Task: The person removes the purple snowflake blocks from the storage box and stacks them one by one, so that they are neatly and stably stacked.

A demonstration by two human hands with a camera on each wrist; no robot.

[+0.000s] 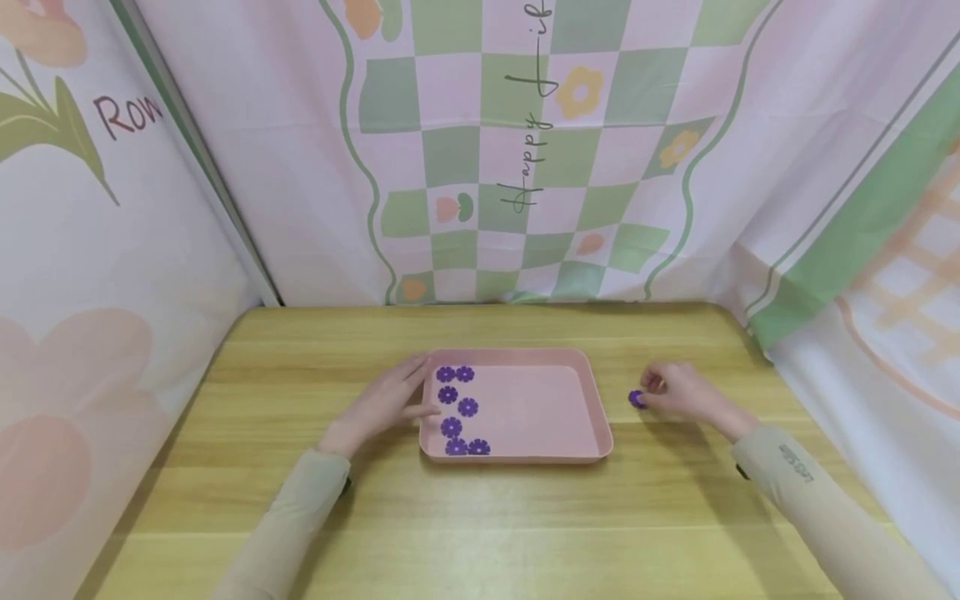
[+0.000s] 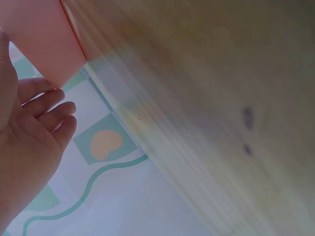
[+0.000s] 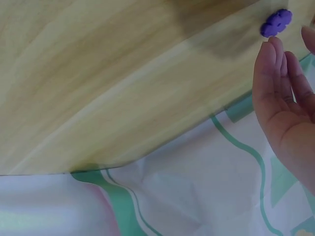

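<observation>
In the head view a purple flower-shaped piece (image 1: 637, 399) is at the fingertips of my right hand (image 1: 686, 392), right of the tray. The thumb and a bent finger pinch at its edge; the contact is partly hidden. In the right wrist view the purple piece (image 3: 276, 22) appears just beyond the fingertips. A shallow pink tray (image 1: 536, 417) lies mid-table, with several purple flower pieces (image 1: 468, 407) along its left side. My left hand (image 1: 382, 400) touches the tray's left rim, its fingers loosely extended and the thumb reaching over the edge.
The wooden table (image 1: 480, 533) ends at a patterned cloth curtain (image 1: 517, 250) behind the tray. More cloth (image 1: 112, 333) hangs at the left, and a curtain (image 1: 840, 250) borders the right side.
</observation>
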